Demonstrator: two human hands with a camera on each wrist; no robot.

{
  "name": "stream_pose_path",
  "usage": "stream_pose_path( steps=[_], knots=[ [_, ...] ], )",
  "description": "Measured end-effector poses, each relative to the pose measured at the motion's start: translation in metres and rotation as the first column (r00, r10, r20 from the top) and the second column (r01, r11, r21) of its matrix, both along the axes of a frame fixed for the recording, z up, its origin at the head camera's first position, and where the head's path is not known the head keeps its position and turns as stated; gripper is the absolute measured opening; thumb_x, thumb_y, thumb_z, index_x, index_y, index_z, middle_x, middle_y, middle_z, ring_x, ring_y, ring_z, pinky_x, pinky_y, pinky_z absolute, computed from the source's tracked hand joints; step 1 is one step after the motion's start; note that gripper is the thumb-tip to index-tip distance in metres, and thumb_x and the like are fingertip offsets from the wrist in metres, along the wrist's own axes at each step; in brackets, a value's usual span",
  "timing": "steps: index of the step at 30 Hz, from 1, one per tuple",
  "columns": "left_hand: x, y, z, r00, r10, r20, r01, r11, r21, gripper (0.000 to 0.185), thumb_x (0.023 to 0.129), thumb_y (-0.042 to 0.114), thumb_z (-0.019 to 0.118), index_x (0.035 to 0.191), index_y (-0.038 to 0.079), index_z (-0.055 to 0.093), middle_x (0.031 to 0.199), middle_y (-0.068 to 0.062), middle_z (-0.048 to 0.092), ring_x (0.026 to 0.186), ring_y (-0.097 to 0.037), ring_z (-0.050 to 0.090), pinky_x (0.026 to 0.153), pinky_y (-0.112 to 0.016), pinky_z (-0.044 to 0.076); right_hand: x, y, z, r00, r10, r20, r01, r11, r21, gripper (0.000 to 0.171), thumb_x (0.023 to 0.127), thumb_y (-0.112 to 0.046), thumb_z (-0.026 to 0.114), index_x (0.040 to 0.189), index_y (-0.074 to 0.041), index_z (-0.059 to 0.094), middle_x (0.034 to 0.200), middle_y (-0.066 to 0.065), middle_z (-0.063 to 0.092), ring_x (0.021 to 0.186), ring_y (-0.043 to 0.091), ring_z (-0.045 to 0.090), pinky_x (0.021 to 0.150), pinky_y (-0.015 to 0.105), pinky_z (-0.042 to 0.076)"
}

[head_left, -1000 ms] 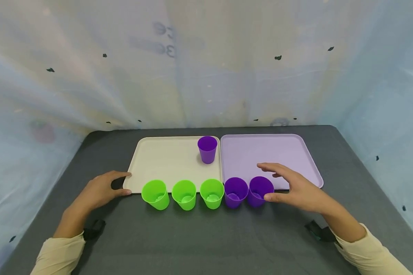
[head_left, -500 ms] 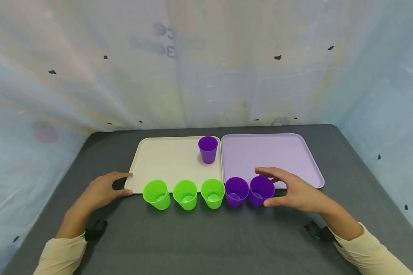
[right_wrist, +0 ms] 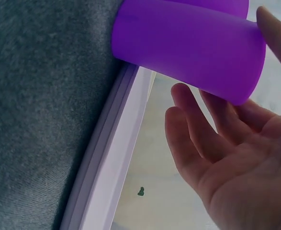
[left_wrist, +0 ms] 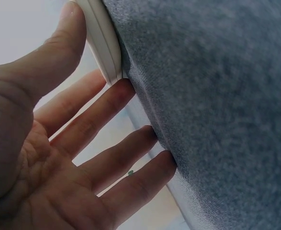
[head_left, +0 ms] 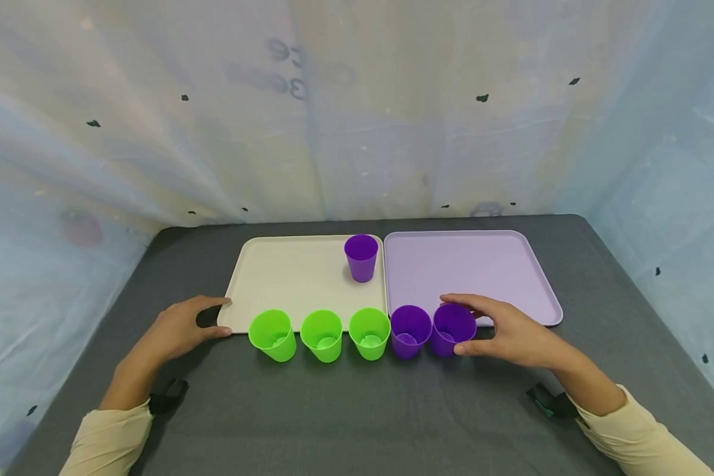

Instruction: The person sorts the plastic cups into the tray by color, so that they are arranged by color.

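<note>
My left hand (head_left: 183, 330) rests at the left end of the cream tray (head_left: 279, 271); in the left wrist view its thumb touches the tray rim (left_wrist: 104, 43) and the fingers extend loosely onto the cloth. My right hand (head_left: 508, 330) holds the rightmost purple cup (head_left: 443, 345) near its rim, thumb in front and fingers behind. That cup stands upright on the table, beside a second purple cup (head_left: 406, 347). In the right wrist view, the held cup (right_wrist: 188, 48) lies between the thumb and fingers. A third purple cup (head_left: 361, 266) stands on the cream tray.
Several green cups (head_left: 323, 347) continue the row leftward, in front of the cream tray. The lilac tray (head_left: 464, 261) lies against the cream tray's right side. Grey cloth (head_left: 333, 416) covers the table; a pale curtain (head_left: 357, 132) hangs behind it.
My right hand has lowered slightly and closed in around the rightmost purple cup, its fingers now behind the rim. The left hand stays at the tray's edge.
</note>
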State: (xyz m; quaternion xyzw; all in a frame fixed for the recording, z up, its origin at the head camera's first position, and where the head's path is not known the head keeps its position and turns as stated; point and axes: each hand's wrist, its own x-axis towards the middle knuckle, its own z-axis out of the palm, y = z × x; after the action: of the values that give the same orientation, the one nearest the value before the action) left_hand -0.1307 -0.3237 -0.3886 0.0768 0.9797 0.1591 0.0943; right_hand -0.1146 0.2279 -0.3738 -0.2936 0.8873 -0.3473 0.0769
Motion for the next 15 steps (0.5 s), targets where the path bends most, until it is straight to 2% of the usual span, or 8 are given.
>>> stream_pose_path(
  steps=[5,12,15],
  knots=[
    [-0.0007,-0.0005,-0.0007,1.000,0.002,0.000,-0.002,1.000,0.004,0.073,0.084,0.052,0.074,0.143,0.013,0.055,0.145,-0.027,0.050,0.132,-0.054,0.043,0.099,-0.071,0.038,-0.0006,-0.0001,0.0001,1.000,-0.012,0.008,0.011,1.000,0.027,0.079,0.081,-0.043,0.081,0.147,-0.017,0.047,0.144,-0.001,0.056,0.115,0.007,0.061,0.099,0.042,0.054],
    [-0.0010,-0.0012,-0.0016,1.000,0.005,0.008,-0.005,1.000,-0.003,0.074,0.084,0.054,0.073,0.144,0.013,0.054,0.146,-0.027,0.049,0.132,-0.055,0.042,0.099,-0.072,0.038,0.0000,0.0006,0.0011,0.999,-0.041,-0.014,0.042,0.998,0.037,0.071,0.080,-0.046,0.081,0.140,-0.020,0.054,0.122,-0.013,0.067,0.111,0.010,0.065,0.094,0.040,0.055],
    [-0.0008,-0.0013,-0.0018,1.000,0.003,0.007,-0.003,1.000,-0.002,0.074,0.084,0.053,0.073,0.144,0.013,0.054,0.146,-0.028,0.049,0.133,-0.055,0.042,0.100,-0.072,0.037,0.0009,0.0022,0.0046,0.998,-0.065,-0.016,0.065,0.997,0.028,0.068,0.080,-0.046,0.081,0.139,-0.024,0.054,0.121,-0.014,0.068,0.111,0.011,0.065,0.093,0.040,0.054]
  ],
)
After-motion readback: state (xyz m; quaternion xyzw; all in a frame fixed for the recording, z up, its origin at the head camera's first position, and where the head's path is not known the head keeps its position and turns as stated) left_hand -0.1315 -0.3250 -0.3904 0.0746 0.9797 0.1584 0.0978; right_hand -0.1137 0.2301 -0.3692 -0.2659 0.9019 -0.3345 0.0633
